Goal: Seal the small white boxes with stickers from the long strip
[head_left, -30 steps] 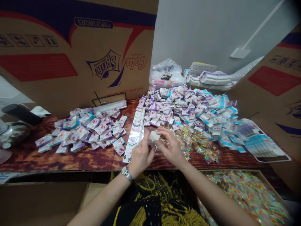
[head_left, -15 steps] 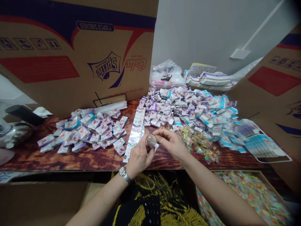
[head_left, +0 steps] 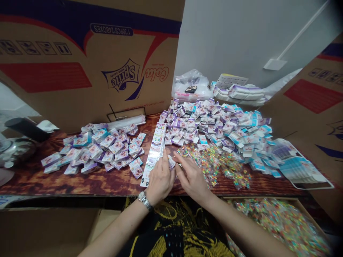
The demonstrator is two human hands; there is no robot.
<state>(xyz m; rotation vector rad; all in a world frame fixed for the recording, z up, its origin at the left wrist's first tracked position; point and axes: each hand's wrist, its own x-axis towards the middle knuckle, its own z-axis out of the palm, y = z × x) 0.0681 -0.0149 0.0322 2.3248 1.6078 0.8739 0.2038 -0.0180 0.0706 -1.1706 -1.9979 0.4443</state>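
Observation:
My left hand [head_left: 160, 175], with a metal watch on the wrist, is closed around a small white and purple cardboard box [head_left: 171, 162] above the table's front part. My right hand [head_left: 192, 176] is just right of that box, thumb and fingers apart, fingertips at its edge. Fingers partly hide the box. Under and beyond the left hand lies a long sticker sheet [head_left: 154, 151] printed with rows of small coloured shapes. Clear sachets of multicoloured candy-like pieces [head_left: 211, 162] are heaped beyond and right of my right hand.
A pile of small boxes [head_left: 108, 148] lies left, a larger heap [head_left: 209, 117] at the back right. Large cartons [head_left: 128, 96] stand behind and at the right edge. Flat box blanks [head_left: 300, 162] are at the right. Below the table edge, a carton holds more sachets [head_left: 278, 221].
The box in my left hand has turned from an open, see-through-looking end to its printed side. My right hand has come down beside it, fingers lower. The view shifted slightly.

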